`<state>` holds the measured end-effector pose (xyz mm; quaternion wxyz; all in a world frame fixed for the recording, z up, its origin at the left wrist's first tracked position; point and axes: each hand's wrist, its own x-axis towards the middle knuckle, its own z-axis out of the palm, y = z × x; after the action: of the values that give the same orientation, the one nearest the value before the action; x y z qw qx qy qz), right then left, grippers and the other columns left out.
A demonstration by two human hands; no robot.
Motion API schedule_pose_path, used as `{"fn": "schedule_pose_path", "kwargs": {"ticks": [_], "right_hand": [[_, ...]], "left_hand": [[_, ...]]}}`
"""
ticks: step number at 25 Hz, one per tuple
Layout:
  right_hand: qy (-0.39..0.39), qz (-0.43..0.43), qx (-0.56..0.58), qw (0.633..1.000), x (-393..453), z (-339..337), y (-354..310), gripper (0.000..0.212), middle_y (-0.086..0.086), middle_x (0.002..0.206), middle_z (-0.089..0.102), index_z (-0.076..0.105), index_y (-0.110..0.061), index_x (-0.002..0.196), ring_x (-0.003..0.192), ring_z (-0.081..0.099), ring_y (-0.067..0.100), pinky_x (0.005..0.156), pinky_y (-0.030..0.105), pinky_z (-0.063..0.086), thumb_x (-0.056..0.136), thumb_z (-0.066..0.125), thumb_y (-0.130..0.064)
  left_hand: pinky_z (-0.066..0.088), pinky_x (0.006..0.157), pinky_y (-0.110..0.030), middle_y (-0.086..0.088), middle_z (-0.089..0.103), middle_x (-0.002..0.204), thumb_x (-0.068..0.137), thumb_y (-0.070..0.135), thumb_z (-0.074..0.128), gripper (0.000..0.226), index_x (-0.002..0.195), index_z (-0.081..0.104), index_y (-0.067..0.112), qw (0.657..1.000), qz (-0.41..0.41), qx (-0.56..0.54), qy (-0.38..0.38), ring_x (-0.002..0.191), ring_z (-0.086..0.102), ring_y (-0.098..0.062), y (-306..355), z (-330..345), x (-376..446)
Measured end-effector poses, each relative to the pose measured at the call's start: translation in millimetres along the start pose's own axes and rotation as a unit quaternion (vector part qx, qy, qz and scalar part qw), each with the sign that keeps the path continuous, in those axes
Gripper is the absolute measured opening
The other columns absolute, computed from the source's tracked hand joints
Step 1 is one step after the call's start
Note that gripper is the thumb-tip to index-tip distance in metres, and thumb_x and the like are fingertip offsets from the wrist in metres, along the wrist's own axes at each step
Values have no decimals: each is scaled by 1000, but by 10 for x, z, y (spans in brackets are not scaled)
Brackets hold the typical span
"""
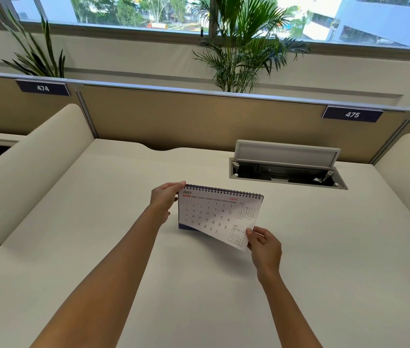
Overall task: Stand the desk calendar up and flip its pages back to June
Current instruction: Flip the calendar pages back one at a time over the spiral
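A spiral-bound desk calendar (214, 214) stands upright on the white desk (123, 247), a little past its middle. The front page reads JULY 2026. My left hand (165, 200) grips the calendar's top left corner at the wire binding. My right hand (264, 247) pinches the lower right corner of the July page, which is lifted away from the dark blue base toward me. The pages behind the July page are hidden.
An open cable hatch (286, 169) with a raised lid is set in the desk at the back right. Tan partition panels (173, 116) labelled 474 and 475 close the far edge. Rounded white dividers (30, 167) flank both sides. Potted palms stand behind the partition.
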<state>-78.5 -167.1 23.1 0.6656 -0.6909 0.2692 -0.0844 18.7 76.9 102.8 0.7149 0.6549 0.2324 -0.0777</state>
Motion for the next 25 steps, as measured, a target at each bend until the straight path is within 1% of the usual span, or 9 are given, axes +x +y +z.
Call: {"fn": "schedule_pose_path", "kwargs": {"ticks": [3, 6, 10, 13, 16, 19, 22, 24, 25], "right_hand": [[-79, 55, 75, 993, 0, -41, -80, 19, 5, 100, 78, 70, -15, 110, 93, 74, 21, 73, 30, 59, 94, 67, -24], [-162, 75, 130, 975, -9, -89, -187, 27, 8, 107, 77, 71, -13, 113, 97, 73, 27, 66, 28, 57, 93, 66, -30], [-235, 89, 180, 951, -5, -103, -313, 40, 7, 123, 72, 71, -23, 121, 112, 69, 32, 83, 43, 56, 86, 66, -43], [-240, 118, 227, 936, -19, -92, -408, 33, 5, 122, 73, 76, -32, 113, 106, 72, 25, 73, 35, 61, 84, 66, -44], [-227, 128, 266, 928, -6, -88, -475, 38, 5, 122, 73, 76, -31, 113, 101, 74, 25, 68, 34, 61, 79, 66, -47], [-241, 111, 317, 910, 11, -87, -566, 53, 10, 123, 72, 70, -21, 124, 107, 71, 29, 74, 37, 61, 80, 67, -51], [-255, 90, 375, 887, 44, -88, -650, 47, 18, 124, 69, 73, -16, 115, 111, 69, 36, 78, 43, 62, 87, 62, -53], [-269, 99, 408, 867, 70, -69, -707, 62, 20, 131, 66, 70, -13, 123, 118, 64, 39, 86, 47, 60, 90, 52, -62], [-279, 109, 425, 854, 85, -48, -737, 74, 20, 135, 63, 65, -10, 131, 122, 62, 39, 90, 49, 58, 89, 48, -68]], "left_hand": [[31, 96, -59, 5, 72, 101, 84, 43, 75, 29, 100, 72, 19, 1000, -1, 4, -6, 114, 55, -27, 2, -14, -10], [31, 96, -59, 2, 73, 106, 84, 43, 75, 27, 97, 72, 20, 1000, -4, 4, -5, 110, 56, -26, 4, -15, -17], [32, 94, -55, 4, 74, 99, 82, 42, 77, 22, 89, 72, 21, 1000, -10, 7, -6, 103, 60, -23, 6, -9, -14], [37, 97, -54, 1, 75, 102, 82, 40, 77, 23, 93, 73, 20, 1000, -16, 15, -5, 105, 62, -24, 5, -3, -19], [48, 81, -42, -3, 75, 105, 84, 36, 76, 30, 105, 73, 15, 999, -27, 16, -13, 103, 64, -24, 39, -14, -28], [59, 72, -38, -10, 75, 104, 81, 32, 79, 33, 106, 73, 11, 998, -56, 2, -25, 92, 71, -27, 83, -61, -29], [59, 82, -40, -11, 75, 105, 83, 40, 75, 38, 110, 72, 12, 997, -66, -9, -32, 98, 72, -29, 55, -64, -47], [56, 82, -38, -8, 75, 106, 92, 49, 60, 39, 109, 72, 17, 997, -62, -35, -23, 99, 70, -27, 32, -34, -76], [52, 87, -42, -6, 74, 107, 97, 51, 47, 42, 106, 73, 19, 997, -59, -44, -17, 103, 67, -26, 27, -21, -84]]}}
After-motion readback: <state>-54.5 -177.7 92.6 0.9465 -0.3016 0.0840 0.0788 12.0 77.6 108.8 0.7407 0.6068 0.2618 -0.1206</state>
